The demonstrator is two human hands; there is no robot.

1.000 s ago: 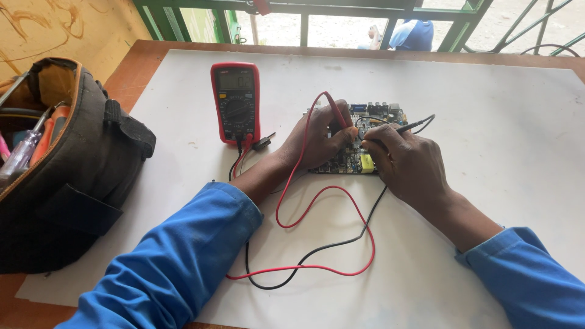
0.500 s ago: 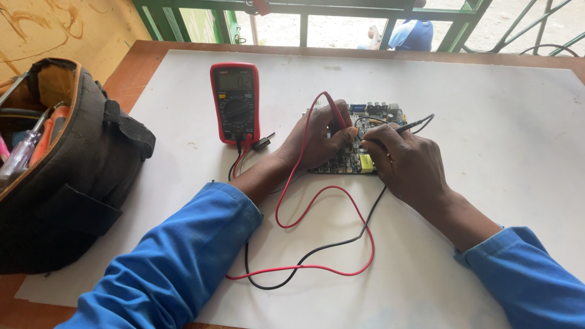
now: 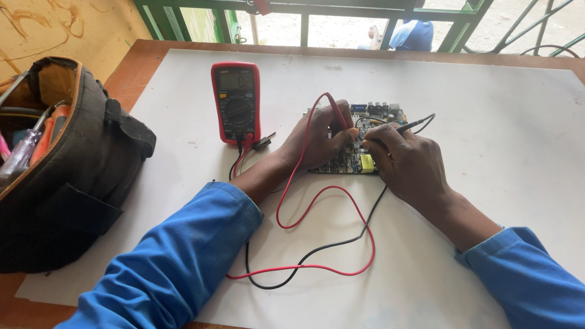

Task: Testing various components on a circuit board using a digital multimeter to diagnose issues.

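A dark circuit board [image 3: 373, 112] with a yellow part lies on the white sheet [image 3: 487, 122], mostly under my hands. My left hand [image 3: 317, 141] rests on the board's left side and grips the red probe [image 3: 338, 111], tip down on the board. My right hand [image 3: 411, 161] pinches the black probe [image 3: 409, 127] against the board's right half. The red lead [image 3: 332, 231] and black lead [image 3: 317, 253] loop across the sheet back to a red multimeter [image 3: 236, 102] standing left of the board.
An open dark tool bag [image 3: 67, 170] with screwdrivers inside sits at the left table edge. A green metal window grille [image 3: 341, 12] runs along the far side, with a person in blue beyond it.
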